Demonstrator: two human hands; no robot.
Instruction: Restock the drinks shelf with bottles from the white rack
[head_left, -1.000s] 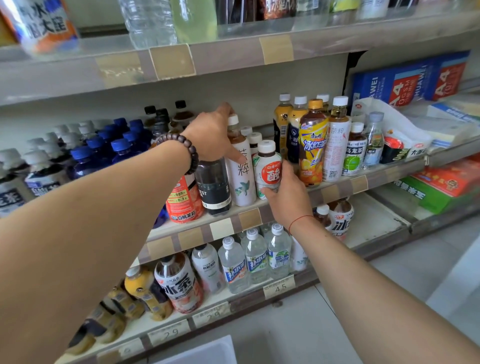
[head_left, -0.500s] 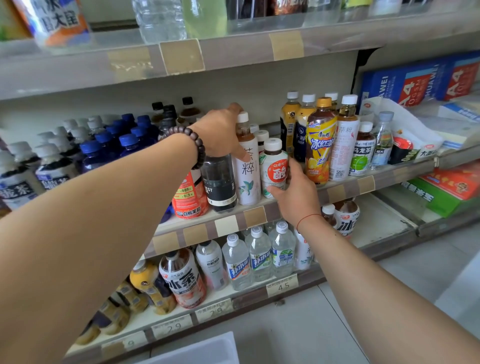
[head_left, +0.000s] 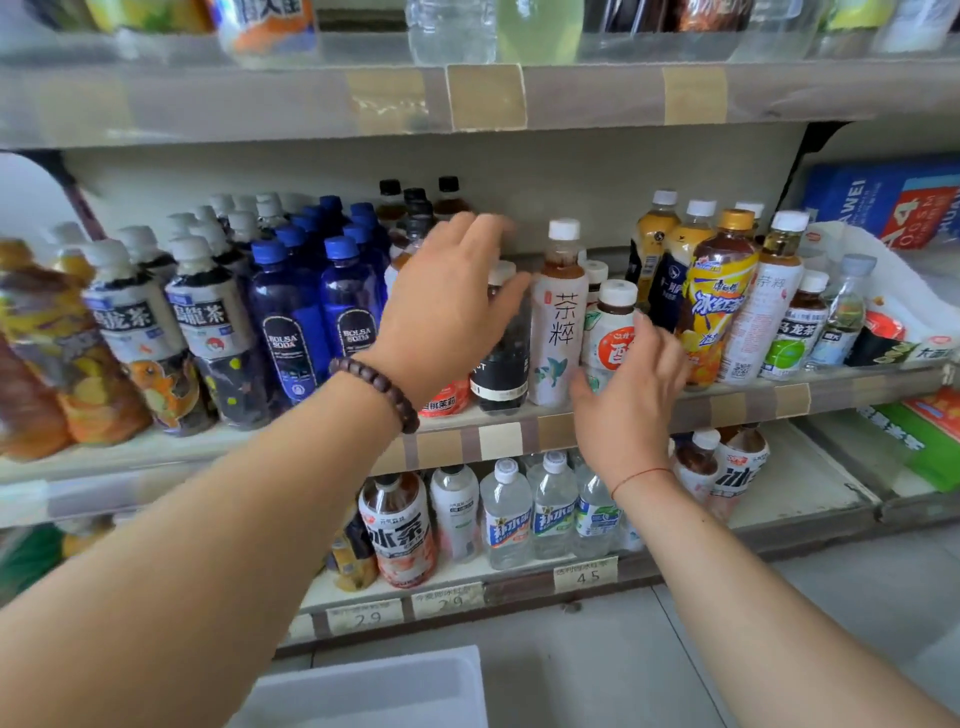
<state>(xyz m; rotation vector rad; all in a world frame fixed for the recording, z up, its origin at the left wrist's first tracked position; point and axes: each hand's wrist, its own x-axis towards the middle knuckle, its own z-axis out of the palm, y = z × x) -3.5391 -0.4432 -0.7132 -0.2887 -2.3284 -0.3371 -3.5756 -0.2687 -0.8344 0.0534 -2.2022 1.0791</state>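
While your left hand (head_left: 447, 306) spreads wide in front of the dark-labelled bottle (head_left: 501, 364) on the middle shelf (head_left: 498, 441), fingers straight and gripping nothing, your right hand (head_left: 631, 384) hangs loose and open just before the short white bottle with the red label (head_left: 613, 332). Between the two hands stands the tall white tea bottle (head_left: 558, 322), upright at the shelf's front edge. Below, a corner of the white rack (head_left: 374, 691) shows on the floor.
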